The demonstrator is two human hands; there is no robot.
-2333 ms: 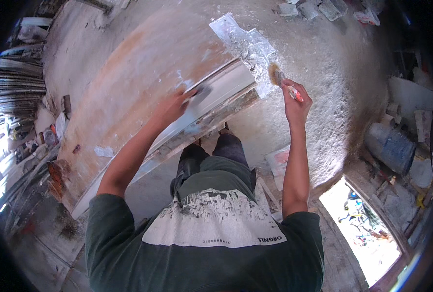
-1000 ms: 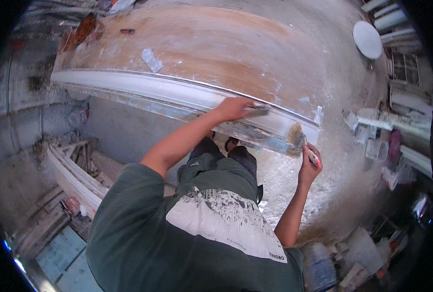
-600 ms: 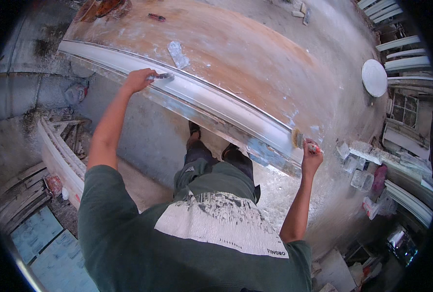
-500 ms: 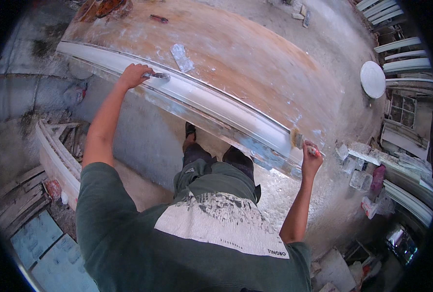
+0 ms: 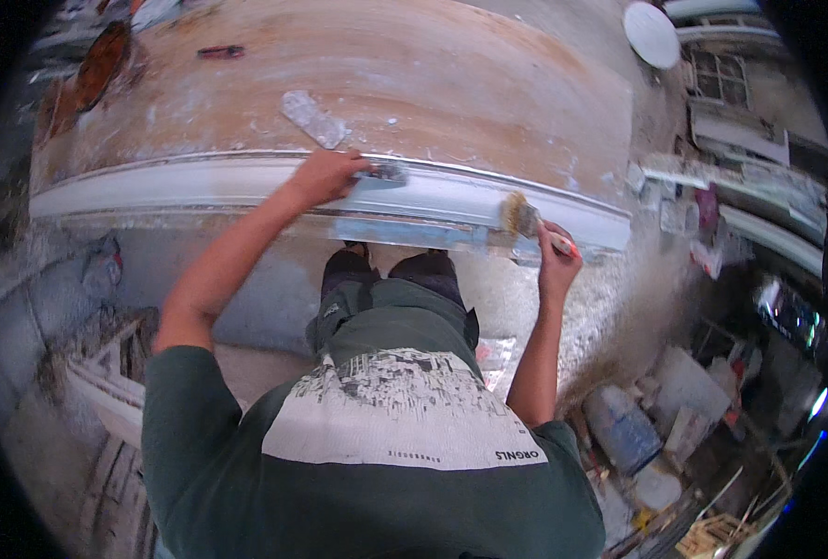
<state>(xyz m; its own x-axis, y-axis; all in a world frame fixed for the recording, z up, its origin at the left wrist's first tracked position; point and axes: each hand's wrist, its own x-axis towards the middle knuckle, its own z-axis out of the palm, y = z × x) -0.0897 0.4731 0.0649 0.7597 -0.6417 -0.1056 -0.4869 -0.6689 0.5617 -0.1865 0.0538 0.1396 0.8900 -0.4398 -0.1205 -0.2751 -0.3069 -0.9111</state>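
A long white plaster moulding (image 5: 200, 184) lies along the front edge of a big brown worktable (image 5: 433, 74). My left hand (image 5: 325, 177) rests on the moulding and grips a small scraper (image 5: 386, 172) pressed to its surface. My right hand (image 5: 558, 265) holds a paintbrush (image 5: 524, 220) with a red and white handle, its bristles touching the moulding near its right end. My legs stand below the table's edge.
A flat grey trowel-like piece (image 5: 313, 119) and a small red tool (image 5: 220, 52) lie on the table. A round white disc (image 5: 651, 35) sits at the far right. White mouldings (image 5: 107, 396) lie on the floor to the left; buckets and rubble (image 5: 637, 438) to the right.
My left hand with the scraper has slid rightwards along the moulding toward its middle. My right hand keeps the brush at the moulding's right end. My head has shifted.
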